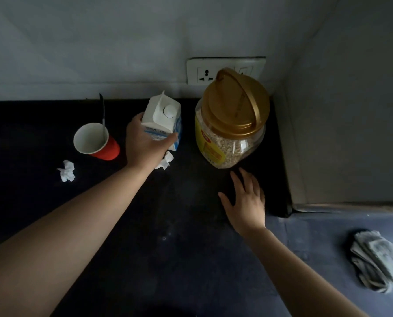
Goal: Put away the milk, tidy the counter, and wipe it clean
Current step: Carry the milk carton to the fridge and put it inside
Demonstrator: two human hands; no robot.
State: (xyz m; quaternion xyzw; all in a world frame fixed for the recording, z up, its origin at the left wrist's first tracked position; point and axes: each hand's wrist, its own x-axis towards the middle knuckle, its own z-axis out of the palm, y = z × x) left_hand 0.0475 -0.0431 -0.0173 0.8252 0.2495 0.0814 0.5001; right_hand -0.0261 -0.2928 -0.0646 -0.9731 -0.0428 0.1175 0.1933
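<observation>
The milk carton [162, 120] stands upright toward the back edge of the counter [172, 236], close to the wall, and your left hand [145, 145] is wrapped around its left and front faces, thumb across the front and fingers [137, 117] curled behind, so it looks gripped but I cannot tell whether it has left the surface. Your right hand [245, 202] lies open and flat on the counter near the front of the oats jar [231, 124], holding nothing. The main risk is the squeeze: the carton is soft-sided, and if the white cap on its sloped top is not screwed down, a hard grip could push milk out. I cannot judge the cap's seal from here. Watch the 2 neighbours as you lift. The red paper cup [94, 143] with a spoon [103, 113] leaning in it sits just left of your wrist, and it looks light and top-heavy, so a sideways swing of the forearm could tip it. The jar stands just to the carton's right near the back right corner; dragging the carton that way would knock it. A crumpled tissue [165, 162] lies touching the carton's base under your palm and may get dragged along. A second tissue [66, 171] sits in front of the cup, and the folded cloth [376, 264] waits at the right on a lighter surface, well apart, for the wipe. Lift straight up first.
</observation>
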